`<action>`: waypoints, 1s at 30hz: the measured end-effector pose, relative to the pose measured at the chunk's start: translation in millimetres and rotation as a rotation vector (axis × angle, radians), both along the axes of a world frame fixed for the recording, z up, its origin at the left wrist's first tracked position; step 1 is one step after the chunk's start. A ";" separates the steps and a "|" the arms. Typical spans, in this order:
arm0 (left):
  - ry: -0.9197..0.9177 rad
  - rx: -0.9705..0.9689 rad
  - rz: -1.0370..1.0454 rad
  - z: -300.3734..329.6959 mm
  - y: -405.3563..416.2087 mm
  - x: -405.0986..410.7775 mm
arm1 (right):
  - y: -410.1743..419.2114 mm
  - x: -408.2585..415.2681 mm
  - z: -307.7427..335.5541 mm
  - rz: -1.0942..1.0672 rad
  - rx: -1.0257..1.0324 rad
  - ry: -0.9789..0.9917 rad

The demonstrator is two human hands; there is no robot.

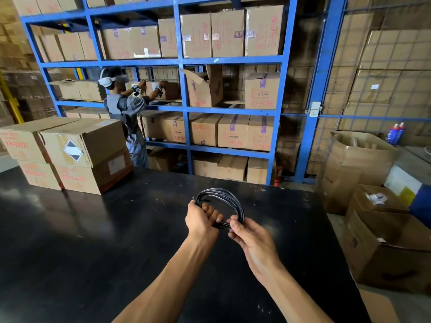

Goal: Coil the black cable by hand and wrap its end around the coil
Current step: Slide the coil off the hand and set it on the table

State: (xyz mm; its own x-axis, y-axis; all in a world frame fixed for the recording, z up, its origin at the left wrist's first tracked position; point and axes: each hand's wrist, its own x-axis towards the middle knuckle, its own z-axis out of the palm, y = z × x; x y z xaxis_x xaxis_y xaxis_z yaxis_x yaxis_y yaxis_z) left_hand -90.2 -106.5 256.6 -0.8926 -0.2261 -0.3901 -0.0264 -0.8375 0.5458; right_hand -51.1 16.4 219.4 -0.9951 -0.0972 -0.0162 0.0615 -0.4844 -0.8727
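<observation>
The black cable [225, 198] is wound into a round coil of several loops, held up above the black table [93, 241]. My left hand [201, 219] is closed around the coil's left side, fingers through the loops. My right hand [247, 231] pinches the coil's lower right part between thumb and fingertips. The cable's end is hidden among the loops and fingers.
Stacked cardboard boxes [70, 152] stand on the table's far left. Behind the table a blue shelf rack [184, 106] holds many boxes, and a person [127, 108] reaches into it. Open cardboard boxes [382, 241] sit on the floor at the right.
</observation>
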 end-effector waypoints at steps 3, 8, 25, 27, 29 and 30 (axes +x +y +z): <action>-0.003 -0.041 0.003 -4.9 2.5 -3.0 | 3.0 -5.4 0.3 -0.126 0.102 -0.023; -0.060 -0.206 -0.087 -21.6 -2.0 -10.1 | 8.5 -14.3 -1.8 -0.170 0.232 -0.111; 1.092 -2.315 -0.054 -93.4 -18.7 12.2 | 47.3 -9.7 -11.9 -0.137 -0.080 -0.522; 1.128 -2.297 -0.179 -98.0 -10.9 12.5 | 56.6 -4.1 -18.9 -0.128 -0.120 -0.558; 1.164 -2.298 -0.301 -105.3 -3.0 14.0 | 67.3 1.6 -26.1 -0.127 -0.164 -0.596; 1.171 -2.285 -0.354 -109.4 1.3 15.5 | 72.2 4.8 -29.7 -0.125 -0.175 -0.616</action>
State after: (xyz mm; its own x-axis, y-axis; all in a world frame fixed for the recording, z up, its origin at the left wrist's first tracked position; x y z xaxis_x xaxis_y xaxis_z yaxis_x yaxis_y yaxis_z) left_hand -74.6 -105.2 147.2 -0.5525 0.6945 0.4610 0.7934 0.6077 0.0353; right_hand -46.2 88.6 189.7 -0.8128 -0.0346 -0.5815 0.4593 -0.6521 -0.6031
